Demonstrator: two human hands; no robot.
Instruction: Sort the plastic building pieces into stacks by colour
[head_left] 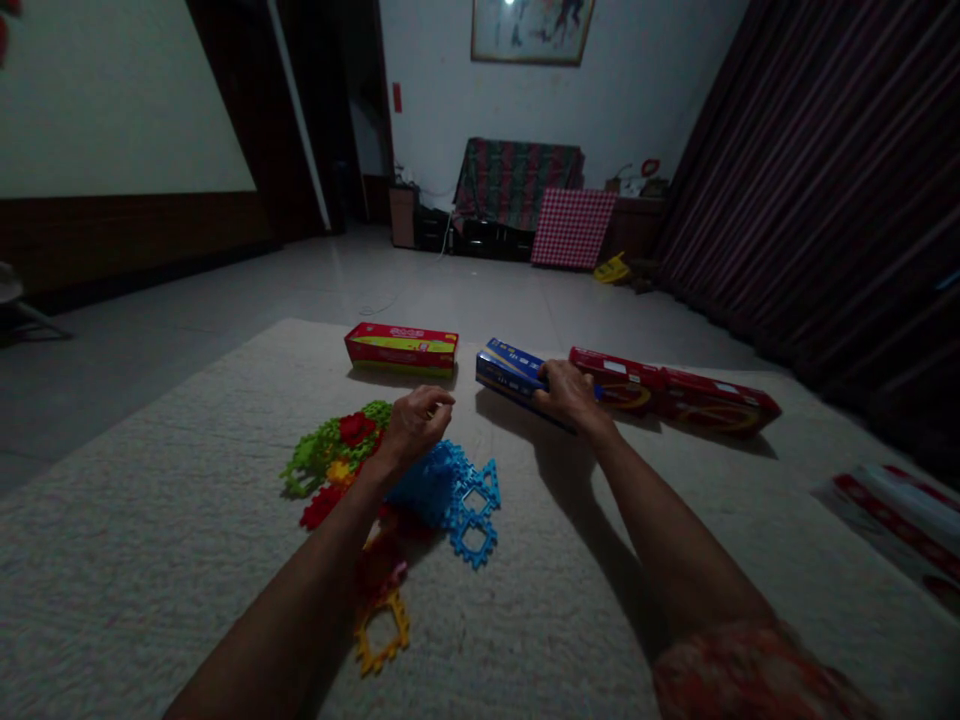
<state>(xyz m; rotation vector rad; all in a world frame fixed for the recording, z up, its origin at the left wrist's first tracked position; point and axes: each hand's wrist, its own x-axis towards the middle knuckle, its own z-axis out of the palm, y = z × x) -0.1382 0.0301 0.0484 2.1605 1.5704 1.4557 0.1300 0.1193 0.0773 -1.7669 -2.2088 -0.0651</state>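
My right hand [568, 393] grips a long blue box [510, 368] from above near its right end, with the fingers wrapped over its top. A shadow lies under the box; whether it touches the mat I cannot tell. My left hand [417, 420] is closed with curled fingers, over a pile of plastic building pieces. What it holds, if anything, is hidden. In the pile are blue linking pieces [474, 540], green pieces [306, 458] and red pieces [322, 507]. A yellow-orange square frame piece [382, 634] lies closer to me, partly beside my left forearm.
A red and yellow-green box [402, 348] lies left of the blue one. Two dark red boxes [616, 380] [718, 402] stand end to end on the right. A red and white package [900, 530] is at the right edge of the beige mat [187, 560]. Dark curtains [825, 180] hang beyond.
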